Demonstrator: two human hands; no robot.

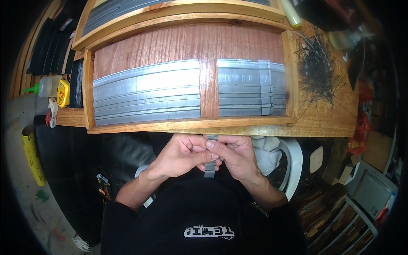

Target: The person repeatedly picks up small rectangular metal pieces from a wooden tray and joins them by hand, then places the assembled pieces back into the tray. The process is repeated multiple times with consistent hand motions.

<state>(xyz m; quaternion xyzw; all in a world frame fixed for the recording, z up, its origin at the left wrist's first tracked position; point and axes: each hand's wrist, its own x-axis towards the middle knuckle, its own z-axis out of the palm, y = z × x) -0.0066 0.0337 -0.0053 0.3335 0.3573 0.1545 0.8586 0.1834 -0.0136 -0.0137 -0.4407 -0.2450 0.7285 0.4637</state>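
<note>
**Grey segmented strip pinched between both hands at the bench edge**

Head view. Left hand (180, 155): fingers curled, thumb pressed across the middle of a grey segmented strip (210, 174); grasping it. Right hand (233, 155): thumb on the strip's upper part, fingers bent in behind; also grasping it. Hands meet at the strip; exact fingertip contacts partly hidden. Strip runs roughly lengthwise, away from the body, its near end showing below the thumbs and its far end close to the bench edge. Whether it touches the bench: cannot tell.

Beyond the hands, a wooden tray (191, 126) sits on the wooden bench (327, 121). A divider (208, 85) splits it; grey strips lie in rows in the left compartment (146, 91) and the right compartment (238, 87). In the latter, a narrow column of short grey pieces (265, 87) lies across the rows.

Right of tray: tangled pile of thin dark slivers (316, 68). Left: yellow tape measure (63, 92) beside a bottle with a green nozzle (49, 86).
</note>
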